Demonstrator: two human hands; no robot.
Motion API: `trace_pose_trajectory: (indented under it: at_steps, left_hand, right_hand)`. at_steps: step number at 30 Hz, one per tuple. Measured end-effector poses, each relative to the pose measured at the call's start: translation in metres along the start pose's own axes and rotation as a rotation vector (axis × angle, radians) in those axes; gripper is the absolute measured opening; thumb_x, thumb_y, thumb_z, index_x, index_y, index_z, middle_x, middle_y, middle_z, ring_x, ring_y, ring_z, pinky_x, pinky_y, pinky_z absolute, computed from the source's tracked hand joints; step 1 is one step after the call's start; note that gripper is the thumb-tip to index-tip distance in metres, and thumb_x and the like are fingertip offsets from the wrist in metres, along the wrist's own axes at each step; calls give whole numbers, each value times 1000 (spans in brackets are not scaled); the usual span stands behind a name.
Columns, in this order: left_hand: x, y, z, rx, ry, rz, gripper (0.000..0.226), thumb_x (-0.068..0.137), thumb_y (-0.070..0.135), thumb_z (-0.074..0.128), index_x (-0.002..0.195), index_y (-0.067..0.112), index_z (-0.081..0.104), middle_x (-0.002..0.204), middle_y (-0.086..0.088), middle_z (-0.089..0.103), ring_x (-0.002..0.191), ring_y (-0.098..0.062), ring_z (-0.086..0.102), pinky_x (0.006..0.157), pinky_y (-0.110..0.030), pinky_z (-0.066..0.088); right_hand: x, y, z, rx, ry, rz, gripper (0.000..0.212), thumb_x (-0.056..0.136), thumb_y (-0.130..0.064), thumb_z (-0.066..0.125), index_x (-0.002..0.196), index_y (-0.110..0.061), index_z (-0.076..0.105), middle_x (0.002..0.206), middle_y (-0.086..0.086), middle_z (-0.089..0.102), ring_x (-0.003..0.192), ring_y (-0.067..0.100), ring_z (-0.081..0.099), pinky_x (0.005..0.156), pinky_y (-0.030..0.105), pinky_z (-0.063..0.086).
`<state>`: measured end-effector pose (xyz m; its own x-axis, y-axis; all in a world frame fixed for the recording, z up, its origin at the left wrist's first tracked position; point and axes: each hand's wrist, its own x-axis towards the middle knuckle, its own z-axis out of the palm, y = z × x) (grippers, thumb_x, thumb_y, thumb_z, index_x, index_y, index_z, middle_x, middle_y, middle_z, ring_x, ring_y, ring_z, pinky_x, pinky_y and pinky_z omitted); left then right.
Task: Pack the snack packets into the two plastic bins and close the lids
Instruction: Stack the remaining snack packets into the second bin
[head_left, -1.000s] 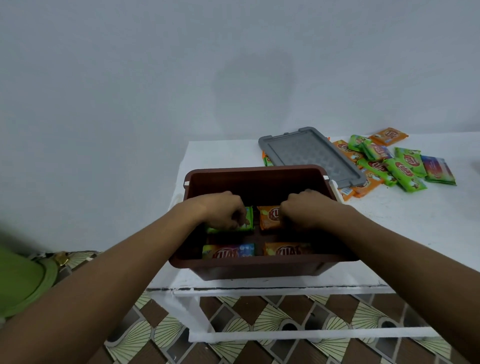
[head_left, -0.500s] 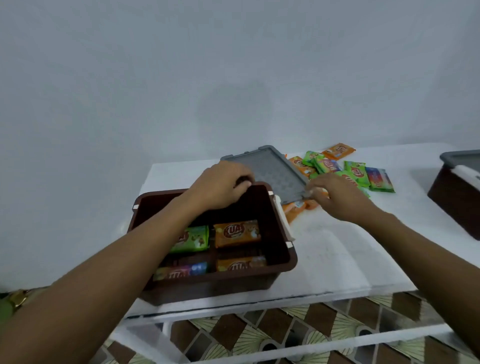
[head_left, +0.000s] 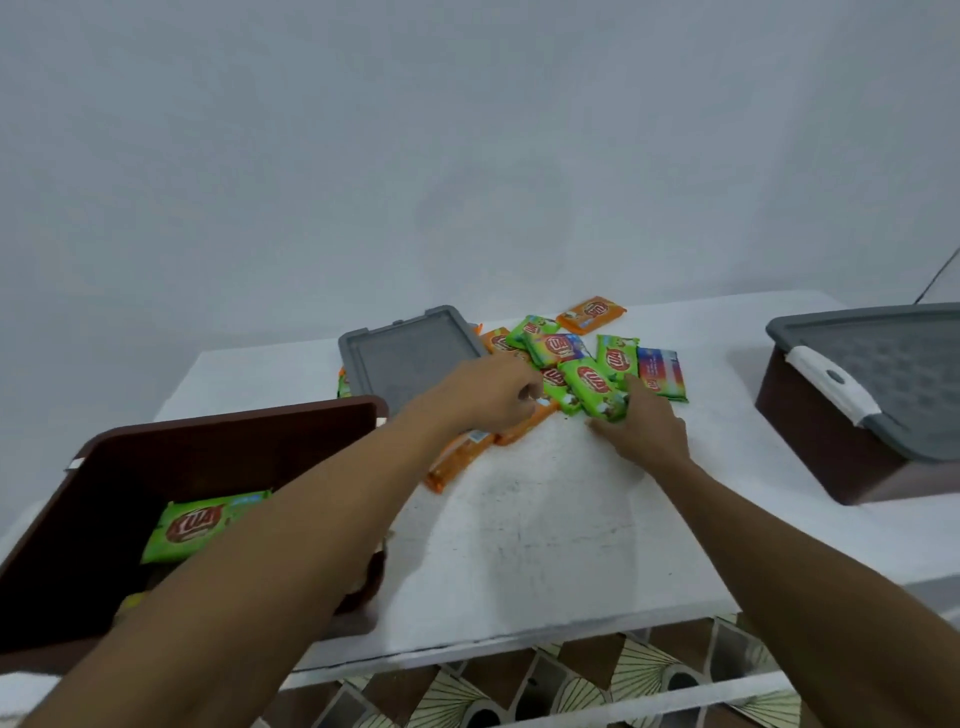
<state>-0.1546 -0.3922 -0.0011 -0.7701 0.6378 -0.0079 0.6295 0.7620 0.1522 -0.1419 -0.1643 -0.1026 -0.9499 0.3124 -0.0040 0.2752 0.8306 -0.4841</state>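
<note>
Green packet (head_left: 592, 391) pinched by right hand (head_left: 644, 434), left hand (head_left: 488, 395) curled on pile (head_left: 563, 347), grip unclear, brown bin (head_left: 234, 422) at left table (head_left: 545, 545) edge

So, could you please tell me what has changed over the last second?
Both hands left the open bin and reached right to the loose packets: the right hand now grips a green packet, the left hand curls among them. The grey lid and the closed bin stayed put.
</note>
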Motion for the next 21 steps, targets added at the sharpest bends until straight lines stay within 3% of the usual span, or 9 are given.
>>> trace_pose_trajectory:
  at_steps: [3,5,9,11,13,16,18,21]
  left_hand:
    - [23,9,14,-10,-22,-45,22,90,24,54,109,22,63,108,1,62,101,-21,57,72,-39,51]
    - [35,14,27,16,10,-56,42,88,28,61,129,23,53,127,0,53,117,-20,49,85,-38,48]
    - [45,23,55,106,-53,-21,74,84,38,69,146,21,34,148,-1,40,133,-23,33,108,-45,34]
    - [46,28,65,44,-107,-38,69,87,34,67,146,20,36,144,-3,45,132,-24,34,108,-45,33]
    - [41,30,69,-16,-91,-7,50,89,27,64,136,18,50,127,-8,57,120,-25,46,99,-43,41]
    - [32,35,72,-91,-54,8,25,89,25,62,109,12,67,105,-6,62,97,-21,56,83,-41,49]
    - [23,37,76,-117,-63,-14,35,85,42,67,101,11,67,102,-5,61,92,-20,56,79,-42,51]
    - [9,39,90,-172,2,-87,48,80,48,72,116,18,61,118,0,60,106,-17,54,88,-38,49]
  right_hand:
    - [9,13,-3,64,-86,-32,99,62,-51,81,143,-20,35,132,9,53,115,26,53,92,44,51]
    - [9,26,-11,133,-173,-129,96,57,-42,86,138,-25,38,123,2,54,105,19,53,87,39,53]
    - [6,43,-25,132,-368,-434,91,62,-34,88,137,-33,38,122,-14,55,113,11,48,97,33,43]
    - [14,46,-30,94,-431,-499,73,70,-40,81,133,-33,45,128,-13,54,122,13,44,103,38,38]
    - [27,45,-36,78,-354,-500,58,77,-42,65,132,-28,51,138,-4,52,131,20,39,109,44,32]
    - [46,34,-41,-175,-254,-453,61,90,-32,56,147,-28,35,153,3,35,144,24,21,113,49,18]
    - [53,28,-36,-280,-284,-392,67,94,-31,49,153,-28,18,158,8,23,148,23,11,114,51,11]
    - [50,27,-28,-324,-211,-428,66,93,-29,45,153,-24,19,156,4,30,145,21,16,113,51,14]
